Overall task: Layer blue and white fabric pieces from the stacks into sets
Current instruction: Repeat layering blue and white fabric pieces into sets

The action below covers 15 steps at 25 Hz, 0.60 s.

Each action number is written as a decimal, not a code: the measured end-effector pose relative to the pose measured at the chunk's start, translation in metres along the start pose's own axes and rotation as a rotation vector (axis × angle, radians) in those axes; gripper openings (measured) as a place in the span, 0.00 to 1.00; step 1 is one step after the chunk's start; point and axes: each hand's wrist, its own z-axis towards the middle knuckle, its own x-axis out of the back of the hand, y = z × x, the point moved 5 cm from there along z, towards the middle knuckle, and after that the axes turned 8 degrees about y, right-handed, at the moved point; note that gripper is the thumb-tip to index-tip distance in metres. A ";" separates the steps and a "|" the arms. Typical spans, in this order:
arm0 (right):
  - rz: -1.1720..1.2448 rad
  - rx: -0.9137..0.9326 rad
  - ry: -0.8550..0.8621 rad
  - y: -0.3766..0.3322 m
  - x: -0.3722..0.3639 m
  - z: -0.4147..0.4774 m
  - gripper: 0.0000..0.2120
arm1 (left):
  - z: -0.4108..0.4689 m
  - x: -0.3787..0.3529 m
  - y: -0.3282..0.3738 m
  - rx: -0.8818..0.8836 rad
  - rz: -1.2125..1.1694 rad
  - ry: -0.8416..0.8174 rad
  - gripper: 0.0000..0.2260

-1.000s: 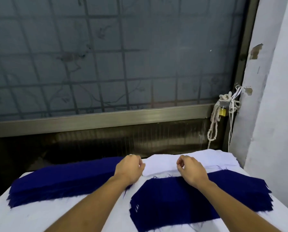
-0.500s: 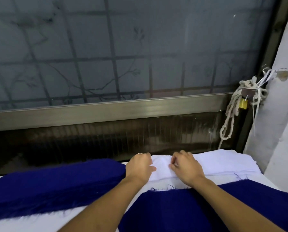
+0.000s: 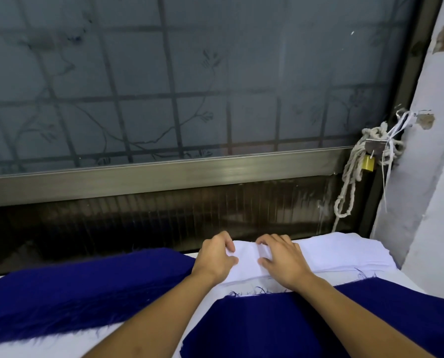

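Note:
A stack of white fabric pieces (image 3: 339, 251) lies at the far right of the table, under the window. My left hand (image 3: 214, 257) and my right hand (image 3: 280, 257) both sit on its left end, fingers curled, pinching the top white piece (image 3: 246, 259) between them. A stack of blue fabric (image 3: 73, 293) lies at the left. In front of me is a blue piece with frayed edges (image 3: 280, 324), partly under my forearms.
The table is covered in white cloth (image 3: 22, 350). A frosted window with a metal sill (image 3: 164, 174) stands right behind the stacks. A rope and brass padlock (image 3: 368, 162) hang at the right, beside a white wall (image 3: 435, 202).
My hands have moved closer together on the white stack's left end and now pinch its top piece. The view has tilted up and shifted nearer to the window.

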 end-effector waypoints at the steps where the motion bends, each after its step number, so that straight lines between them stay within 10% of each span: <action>1: 0.006 -0.004 -0.001 0.001 -0.001 0.000 0.19 | 0.000 0.003 0.000 0.030 -0.066 0.016 0.11; 9: 0.016 -0.006 0.041 -0.001 0.002 0.003 0.22 | 0.000 0.012 0.001 0.052 -0.025 0.113 0.04; 15: 0.214 0.025 0.060 -0.020 0.014 0.006 0.16 | -0.005 0.014 0.022 -0.341 0.326 0.174 0.08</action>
